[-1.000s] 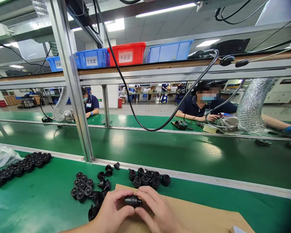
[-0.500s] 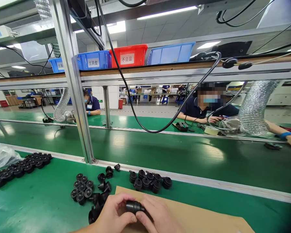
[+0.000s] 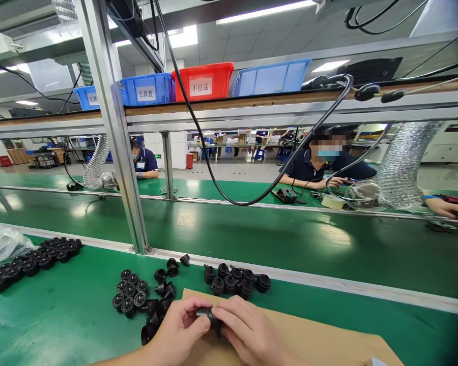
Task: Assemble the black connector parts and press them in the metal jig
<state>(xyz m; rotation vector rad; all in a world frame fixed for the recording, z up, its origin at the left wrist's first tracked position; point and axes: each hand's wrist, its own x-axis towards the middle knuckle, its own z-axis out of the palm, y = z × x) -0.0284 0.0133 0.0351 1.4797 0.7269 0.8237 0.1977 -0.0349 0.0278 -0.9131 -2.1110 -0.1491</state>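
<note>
Between my two hands is a black cylindrical part (image 3: 209,316), held over a brown cardboard sheet (image 3: 313,330). The fingers and thumb of my left hand (image 3: 179,328) close on its left end. My right hand (image 3: 248,328) grips the right end and hides much of it. Just left of my left hand lies a loose pile of black fittings (image 3: 152,320). A cluster of round black parts (image 3: 130,292) sits farther left. Beyond the cardboard stands another group of black parts with short spouts (image 3: 236,280).
Many black parts (image 3: 34,262) lie in rows at the far left beside a clear plastic bag (image 3: 3,244). A metal post (image 3: 118,152) rises at the table's back edge. A black cable (image 3: 213,178) hangs ahead. Across the green belt (image 3: 252,229), a person (image 3: 313,165) works.
My right hand has shifted its fingers over the black part, covering more of it. The part looks turned, its narrow tip no longer showing. Across the belt, a hand at the far right has moved.
</note>
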